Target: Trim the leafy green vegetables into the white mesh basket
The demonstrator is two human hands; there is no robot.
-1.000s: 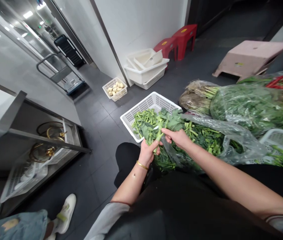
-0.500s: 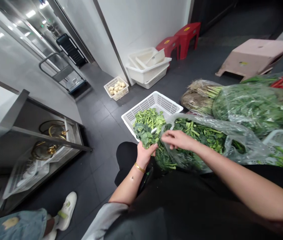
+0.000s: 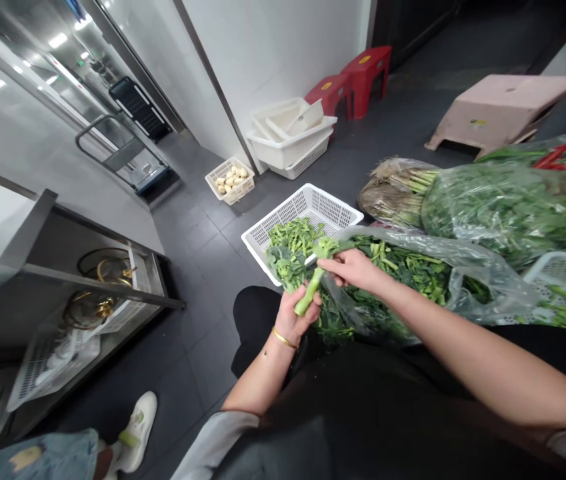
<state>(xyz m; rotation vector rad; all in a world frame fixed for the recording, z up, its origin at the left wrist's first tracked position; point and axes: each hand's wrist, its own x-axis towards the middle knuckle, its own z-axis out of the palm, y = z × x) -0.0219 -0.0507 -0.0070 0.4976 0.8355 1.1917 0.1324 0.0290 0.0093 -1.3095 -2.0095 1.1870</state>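
Note:
A thick, pale green vegetable stalk (image 3: 309, 296) with a budded, leafy top, resembling Chinese broccoli, slants between my two hands. My right hand (image 3: 351, 268) pinches it near the top. Around its lower part, my left hand (image 3: 293, 317) is closed, with more leafy greens (image 3: 289, 268) at its fingers; whether it grips these too I cannot tell. Just beyond stands a white perforated basket (image 3: 339, 205) with cut greens (image 3: 297, 235) in it. Beside and under my right forearm, an open clear plastic bag (image 3: 467, 267) holds a heap of similar greens (image 3: 403, 267).
Bagged vegetables (image 3: 507, 207) and a pale basket (image 3: 563, 270) lie to the right. Farther off are a basket of pale round vegetables (image 3: 233, 180), stacked white bins (image 3: 290, 143), red stools (image 3: 367, 73) and a pink stool (image 3: 507, 107). A steel shelf (image 3: 107, 277) and another person's shoe (image 3: 140, 427) are left.
My right hand, earlier beside the greens with curled fingers, now pinches the stalk. The stalk's thick bare stem has come into view above my left palm. The view has shifted slightly.

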